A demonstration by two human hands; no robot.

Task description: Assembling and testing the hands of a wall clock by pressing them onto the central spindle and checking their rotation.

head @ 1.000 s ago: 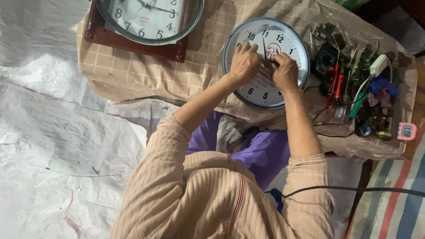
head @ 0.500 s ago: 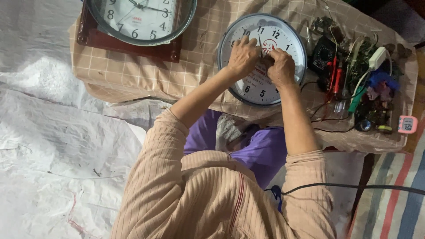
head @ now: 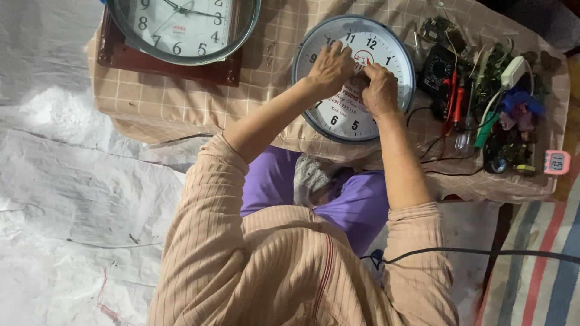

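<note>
Both hands have stayed, fingers curled on the round clock (head: pixel 353 78) face.

We see a low table covered by a beige checked cloth (head: pixel 181 105), standing on a floor spread with crinkled white plastic sheeting (head: pixel 66 199). On the cloth lie a round white-faced wall clock with a grey rim (head: pixel 386 51), a second round wall clock in a dark wooden frame (head: pixel 175 57) at the far left, a jumble of circuit boards, wires and red-handled tools (head: pixel 483 102) at the right, and a small pink digital clock (head: pixel 556 162) at the right edge.
</note>
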